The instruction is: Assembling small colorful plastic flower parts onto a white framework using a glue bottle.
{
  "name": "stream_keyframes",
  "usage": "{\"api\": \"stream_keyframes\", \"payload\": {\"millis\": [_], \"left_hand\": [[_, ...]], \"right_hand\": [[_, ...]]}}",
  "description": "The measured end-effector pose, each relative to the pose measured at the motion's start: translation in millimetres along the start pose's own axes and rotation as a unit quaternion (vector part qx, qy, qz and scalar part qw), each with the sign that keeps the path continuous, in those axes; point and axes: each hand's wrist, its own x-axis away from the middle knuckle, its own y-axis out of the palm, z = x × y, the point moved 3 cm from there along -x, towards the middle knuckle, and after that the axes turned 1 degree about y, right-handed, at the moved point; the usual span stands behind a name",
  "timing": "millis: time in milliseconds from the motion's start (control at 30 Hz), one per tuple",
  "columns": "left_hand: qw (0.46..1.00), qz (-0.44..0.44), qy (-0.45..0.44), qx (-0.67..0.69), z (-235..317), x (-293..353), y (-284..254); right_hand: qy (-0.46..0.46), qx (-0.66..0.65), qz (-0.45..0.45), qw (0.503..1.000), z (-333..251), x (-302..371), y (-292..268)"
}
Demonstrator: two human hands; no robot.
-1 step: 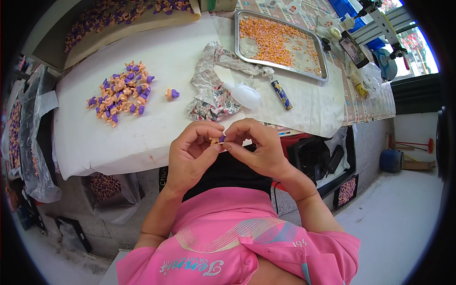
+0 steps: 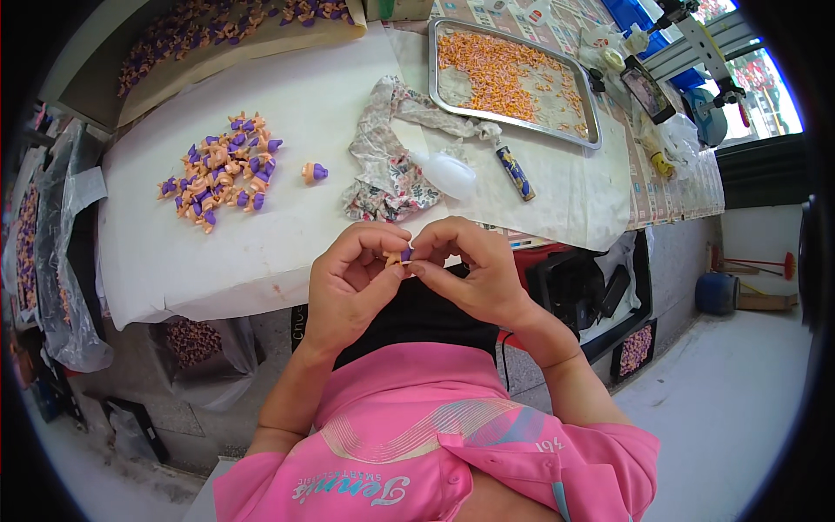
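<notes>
The small orange-and-purple plastic piece point(image 2: 402, 256) sits pinched between both hands, held up in front of the person's chest just off the near edge of the white-covered bench point(image 2: 261, 252), not resting on anything. It looks very light and stiff, a hard little moulding with a purple cap on an orange body, small enough that it could easily flick away if squeezed off-centre. I'd judge the safest hold is fingertip to fingertip across its two ends, which is roughly how it is gripped now.

The left hand point(image 2: 352, 283) curls its thumb and forefinger around the orange end, the other fingers folded loosely beneath. The right hand point(image 2: 470, 274) meets it from the other side, thumb and forefinger closed on the purple end, so the piece is almost hidden between the four fingertips. Both hands are clenched on it, touching each other around it.

On the bench, toward its left side, lies a loose heap of matching orange-and-purple pieces point(image 2: 219, 170), with a single finished piece point(image 2: 314, 172) just beside the heap. Toward the middle is a crumpled floral cloth point(image 2: 387, 165) with a white squeeze bottle point(image 2: 448, 172) touching it and a slim blue patterned tube point(image 2: 515, 172) nearby. At the far right corner stands a metal tray point(image 2: 591, 137) scattered with orange parts point(image 2: 491, 70).
</notes>
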Motion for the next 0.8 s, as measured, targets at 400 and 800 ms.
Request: {"api": "stream_keyframes", "payload": {"millis": [400,800], "left_hand": [[0.999,0.012,0.012,-0.046,-3,4,12],[0.999,0.015,-0.039,0.014,-5,-3,14]], "right_hand": [[0.014,0.011,0.009,1.000,10,12,-4],[0.049,-0.121,0.005,0.991,20,9,-11]]}}
